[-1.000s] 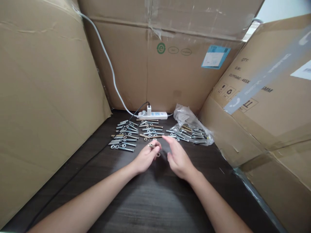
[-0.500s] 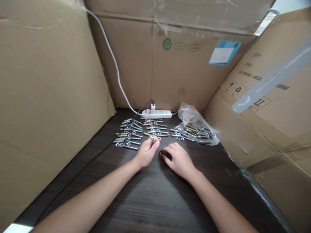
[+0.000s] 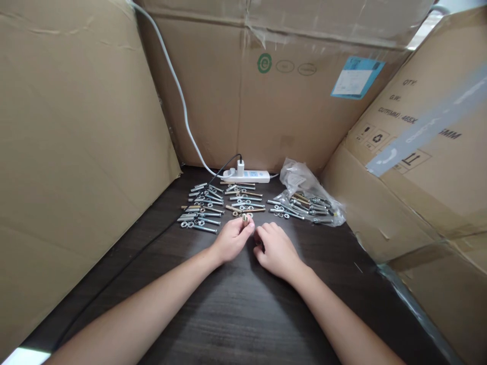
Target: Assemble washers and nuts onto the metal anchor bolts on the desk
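Note:
My left hand is closed, thumb and fingers pinching a short brass-coloured metal sleeve whose end sticks up above the fingertips. Beside it, my right hand is curled with its fingertips bent in towards the left hand; whatever it holds is hidden. Just beyond the hands lie brass-coloured and silver parts: a long brass bolt, several silver bolts, sleeves, nuts and washers, set out in rows on the dark wooden table.
A clear plastic bag with more bolts lies at the back right. Behind the rows is a white power strip with a plugged-in charger. A black cable crosses the left side. Cardboard boxes wall in three sides.
The brass sleeve in my left hand has tipped more upright. My right hand has closed further, and the dark ring-shaped piece seen at its fingertips is now hidden. The view has shifted slightly.

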Demonstrator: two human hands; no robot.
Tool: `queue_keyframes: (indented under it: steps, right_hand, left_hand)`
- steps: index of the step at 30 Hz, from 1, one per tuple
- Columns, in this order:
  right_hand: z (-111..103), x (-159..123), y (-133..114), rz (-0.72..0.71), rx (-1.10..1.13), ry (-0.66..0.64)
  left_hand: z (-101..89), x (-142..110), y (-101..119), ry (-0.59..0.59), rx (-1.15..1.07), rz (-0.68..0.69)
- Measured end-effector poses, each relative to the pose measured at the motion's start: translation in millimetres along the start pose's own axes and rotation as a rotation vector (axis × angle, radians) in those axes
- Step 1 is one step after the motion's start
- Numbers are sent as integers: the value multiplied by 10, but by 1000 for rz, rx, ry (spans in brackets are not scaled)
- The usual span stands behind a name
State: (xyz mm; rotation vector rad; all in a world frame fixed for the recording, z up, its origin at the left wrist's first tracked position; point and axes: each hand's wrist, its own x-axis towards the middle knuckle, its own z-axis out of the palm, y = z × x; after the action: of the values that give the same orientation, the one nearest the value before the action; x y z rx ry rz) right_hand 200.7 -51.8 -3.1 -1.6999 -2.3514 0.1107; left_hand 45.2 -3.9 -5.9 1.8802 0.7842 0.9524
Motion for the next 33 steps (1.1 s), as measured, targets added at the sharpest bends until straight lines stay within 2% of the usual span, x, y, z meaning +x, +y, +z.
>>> queue_keyframes:
  steps: [7,14,25,33]
  right_hand:
    - [127,60,-120,-12,-99,22]
    - [224,58,-125,-71,-158,42]
    - [209,69,-147,-40,-99,20]
    - [208,72,-156,-38,-108,3]
  left_hand:
    - [17,-10,-29,-29,24,4]
    - [13,-23,-64,-22,38,6]
    - [10,-15,-35,-22,28,-1]
    - [12,-20,-101,-30,29,-4]
